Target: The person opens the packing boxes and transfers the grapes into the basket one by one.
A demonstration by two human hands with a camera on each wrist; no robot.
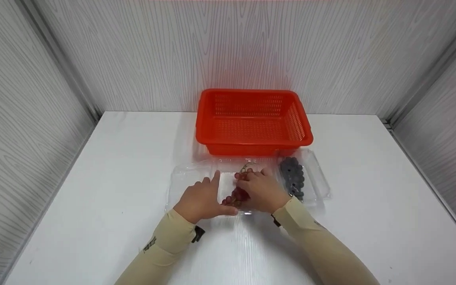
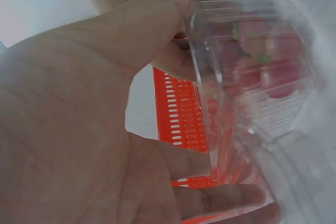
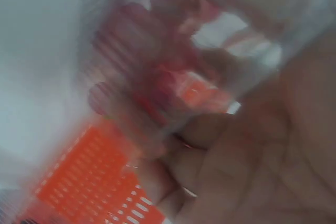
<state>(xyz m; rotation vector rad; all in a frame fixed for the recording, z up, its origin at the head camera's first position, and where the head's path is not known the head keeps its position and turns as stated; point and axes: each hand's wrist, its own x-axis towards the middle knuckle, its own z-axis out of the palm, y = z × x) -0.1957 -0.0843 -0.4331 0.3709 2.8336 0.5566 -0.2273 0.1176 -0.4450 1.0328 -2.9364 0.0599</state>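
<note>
Under the curled, gripping fingers of the right hand [image 1: 265, 192] sit red grapes [image 1: 240, 194], in the open clear box [image 1: 228, 164]. Beside them the left hand [image 1: 202, 200] spreads, thumb apart. Rightward lie dark grapes [image 1: 291, 174]; behind stands a red basket [image 1: 251, 149]. Settling the bunch seems in hand; next calls for tucking, then letting go.

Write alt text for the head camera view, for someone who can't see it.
A person's right hand grips red grapes in a clear plastic container, with the left hand spread at its near left corner. To the right are dark grapes in another clear container; behind both stands an empty red basket on a white table.
</note>
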